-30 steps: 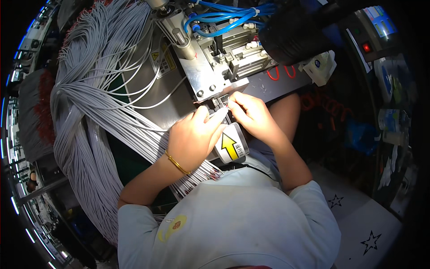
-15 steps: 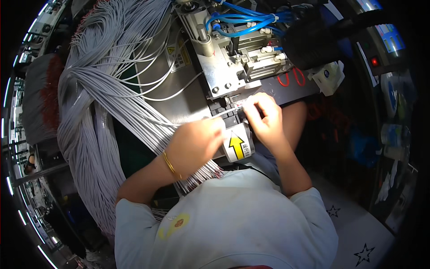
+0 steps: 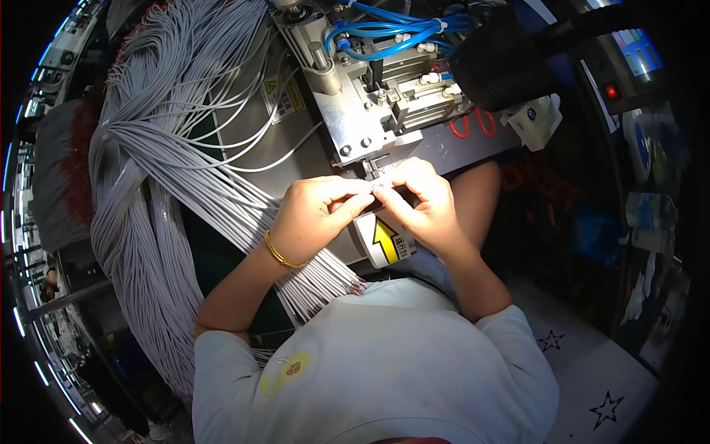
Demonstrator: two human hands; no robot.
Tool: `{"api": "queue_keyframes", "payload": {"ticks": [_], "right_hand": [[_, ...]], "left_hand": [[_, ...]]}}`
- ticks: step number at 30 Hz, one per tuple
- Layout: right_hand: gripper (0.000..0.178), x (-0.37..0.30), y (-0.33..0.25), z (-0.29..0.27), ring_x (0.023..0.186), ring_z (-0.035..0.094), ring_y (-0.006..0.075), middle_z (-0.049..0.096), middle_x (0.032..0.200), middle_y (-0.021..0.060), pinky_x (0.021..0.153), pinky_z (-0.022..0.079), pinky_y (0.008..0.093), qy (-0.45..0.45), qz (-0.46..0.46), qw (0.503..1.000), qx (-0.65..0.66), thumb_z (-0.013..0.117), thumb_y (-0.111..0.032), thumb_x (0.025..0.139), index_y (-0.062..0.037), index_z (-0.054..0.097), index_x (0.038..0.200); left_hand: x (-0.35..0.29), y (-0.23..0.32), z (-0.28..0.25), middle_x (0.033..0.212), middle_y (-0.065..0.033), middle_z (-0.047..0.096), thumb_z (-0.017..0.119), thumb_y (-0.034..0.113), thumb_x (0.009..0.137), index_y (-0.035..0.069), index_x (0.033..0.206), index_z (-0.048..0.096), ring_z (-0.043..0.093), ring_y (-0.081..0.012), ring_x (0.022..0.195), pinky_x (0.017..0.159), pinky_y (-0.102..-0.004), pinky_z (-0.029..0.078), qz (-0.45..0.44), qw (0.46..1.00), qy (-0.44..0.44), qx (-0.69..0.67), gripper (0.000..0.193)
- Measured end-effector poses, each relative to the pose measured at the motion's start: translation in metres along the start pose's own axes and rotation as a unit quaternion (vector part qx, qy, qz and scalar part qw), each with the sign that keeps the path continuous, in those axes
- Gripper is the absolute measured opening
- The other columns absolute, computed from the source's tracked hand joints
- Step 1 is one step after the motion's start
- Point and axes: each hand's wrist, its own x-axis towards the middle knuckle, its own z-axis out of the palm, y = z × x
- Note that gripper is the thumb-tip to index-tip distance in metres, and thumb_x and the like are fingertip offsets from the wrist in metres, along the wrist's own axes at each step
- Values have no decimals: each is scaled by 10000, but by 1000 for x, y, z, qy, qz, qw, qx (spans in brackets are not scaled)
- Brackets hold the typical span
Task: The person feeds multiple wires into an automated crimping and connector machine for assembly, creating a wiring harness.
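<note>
Nearest the camera: the person's pale T-shirt [image 3: 384,370] w/ a yellow patch on the chest, both forearms coming up from it. A thin gold bangle [image 3: 279,253] sits on the left wrist.

Left hand [image 3: 318,214] & right hand [image 3: 421,203] meet just below the machine's front edge. Left thumb & forefinger are pressed together, pinching the end of a grey wire [image 3: 381,181]; the other left fingers curl under. Right fingers are bunched tight, tips pinching the same wire end from the other side. The two hands' fingertips touch or nearly touch. The wire end is tiny between the tips; its long axis seems to run away from the person, tip pointing at the slot in the metal block, but exact angle is hard to tell.

Just under the hands, a white label w/ a yellow arrow [image 3: 384,240] sits on the machine's front, arrow pointing up toward the slot.

Left of the hands, a thick bundle of grey wires [image 3: 155,185] drapes over the bench, running from far left down under the left forearm, cut ends near the shirt.

Beyond the hands: a metal press block [image 3: 351,122] w/ bolts, a yellow warning sticker [image 3: 285,92] to its left, then blue air hoses [image 3: 392,29] looping at the top. Red-handled scissors [image 3: 473,122] lie to the right of the block.
</note>
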Motion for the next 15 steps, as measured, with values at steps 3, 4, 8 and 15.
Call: {"api": "queue_keyframes", "payload": {"ticks": [3,4,8,15], "right_hand": [[102,0,-5,-1,790,595,165,631,843,75,715,474,276,-3,-40,999,-26,711,-7,787,-5,659,875],[97,0,-7,-1,787,595,165,629,842,76,712,474,275,-4,-36,999,-24,709,-7,788,-5,658,870],[78,-2,-11,1,776,594,170,627,835,79,701,474,272,-8,20,1000,16,702,-6,792,-8,657,855],[64,-1,-17,-1,759,590,198,616,813,91,707,467,283,-19,231,940,251,696,-18,777,-17,650,821]], "left_hand": [[-1,4,0,774,-36,632,701,83,844,-21,918,651,510,-29,573,519,-186,407,36,999,11,33,138],[-2,8,1,761,-42,627,709,91,829,-16,896,654,521,-45,557,508,-199,409,22,999,20,40,138],[-4,6,7,745,-54,604,702,90,825,-7,854,654,539,-65,547,501,-211,415,-51,998,30,0,112],[0,11,-2,749,-20,580,655,85,875,-3,883,635,531,-44,563,513,-196,420,-135,969,-62,-196,92]]}}
